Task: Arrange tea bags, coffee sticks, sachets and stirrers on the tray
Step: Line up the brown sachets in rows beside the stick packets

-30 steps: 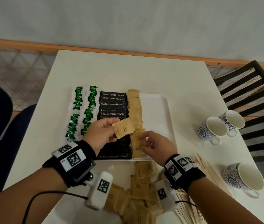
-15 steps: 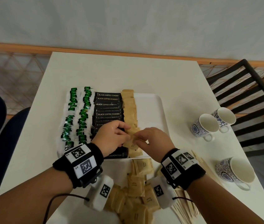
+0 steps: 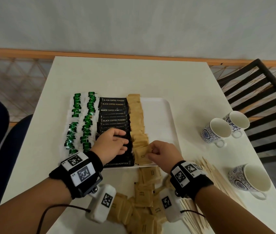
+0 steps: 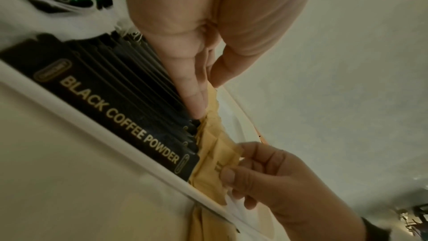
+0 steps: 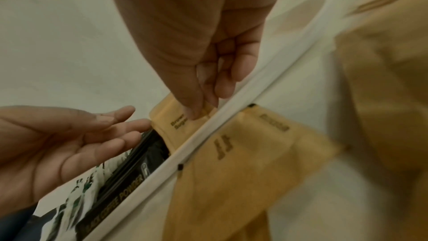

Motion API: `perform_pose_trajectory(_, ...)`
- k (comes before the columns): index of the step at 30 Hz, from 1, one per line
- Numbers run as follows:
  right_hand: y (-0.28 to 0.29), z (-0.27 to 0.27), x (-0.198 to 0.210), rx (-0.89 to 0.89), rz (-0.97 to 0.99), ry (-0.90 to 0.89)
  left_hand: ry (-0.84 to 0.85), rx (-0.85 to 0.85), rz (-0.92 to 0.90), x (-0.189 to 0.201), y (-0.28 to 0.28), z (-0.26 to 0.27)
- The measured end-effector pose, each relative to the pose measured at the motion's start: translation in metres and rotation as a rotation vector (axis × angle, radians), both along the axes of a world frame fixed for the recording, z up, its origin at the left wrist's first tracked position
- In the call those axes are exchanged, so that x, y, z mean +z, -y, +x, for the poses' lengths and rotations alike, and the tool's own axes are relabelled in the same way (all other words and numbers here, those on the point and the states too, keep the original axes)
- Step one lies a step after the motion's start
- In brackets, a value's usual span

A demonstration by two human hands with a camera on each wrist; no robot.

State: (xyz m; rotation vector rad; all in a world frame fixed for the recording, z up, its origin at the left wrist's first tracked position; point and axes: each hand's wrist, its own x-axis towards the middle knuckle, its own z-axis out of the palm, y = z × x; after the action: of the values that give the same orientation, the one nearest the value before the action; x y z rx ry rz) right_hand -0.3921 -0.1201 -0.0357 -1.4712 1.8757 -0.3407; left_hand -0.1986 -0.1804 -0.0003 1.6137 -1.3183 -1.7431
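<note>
The brown sugar sachet [image 3: 142, 153] lies at the near end of the sachet column on the white tray [image 3: 157, 115], just beside the black coffee sticks [image 3: 113, 119]. It looks light, thin and limp, a paper packet that probably buckles if pushed flat, so a pinch at a corner or edge suits it best. The right hand [image 3: 163, 153] does that: thumb and forefinger curl onto its right edge, wrist low over the tray's near rim. The left hand [image 3: 112, 145] hovers palm-down over the coffee sticks, fingers straight and loosely spread, holding nothing, their tips near the sachet column. More loose sachets [image 3: 144, 196] and wooden stirrers [image 3: 209, 171] wait on the bench [image 3: 133, 76].
</note>
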Motion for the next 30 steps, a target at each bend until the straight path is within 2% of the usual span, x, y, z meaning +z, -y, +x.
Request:
perform_pose_trajectory(7,0.000,0.001,0.000,0.059,-0.059,-0.043,-0.066,0.028,0.095,0.001,-0.001,-0.005)
perform_pose_trajectory(13,-0.002,0.003,0.001,0.070,-0.082,-0.092,-0.072,-0.007,0.106,0.001,-0.008,-0.009)
perform_pose_trajectory(17,-0.001,0.005,0.003,-0.081,-0.124,0.052,-0.096,0.004,0.104,0.002,-0.008,-0.009)
perform_pose_trajectory(20,-0.001,0.009,0.005,-0.096,-0.099,0.144,-0.100,-0.004,0.109,0.001,-0.009,-0.011)
perform_pose_trajectory(25,0.001,0.011,0.004,-0.114,-0.089,0.175,-0.092,-0.002,0.090,-0.001,-0.008,-0.014)
perform_pose_trajectory(30,0.005,0.011,0.006,-0.128,-0.104,0.188,-0.115,0.095,0.052,-0.001,0.002,-0.012)
